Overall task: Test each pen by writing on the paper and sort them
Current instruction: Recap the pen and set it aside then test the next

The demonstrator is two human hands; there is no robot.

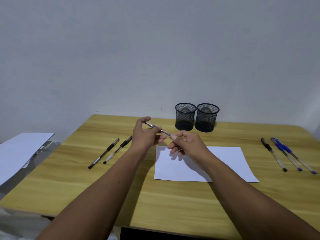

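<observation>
hands meet over the far left corner of the paper [225, 163] on the table [78, 187]. left hand [147, 134] curls round one end of a pen [165, 132], right hand [187, 144] pinches the other end. two black pens [103, 153] lie toward the left edge, three pens [273, 154] by the right edge, two mesh cups [185, 116] at the far edge.

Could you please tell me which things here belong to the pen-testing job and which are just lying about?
Job: held pen, between left hand and right hand; paper; two left pens; three right pens; two cups.
Lying about: loose sheets left of the table.
</observation>
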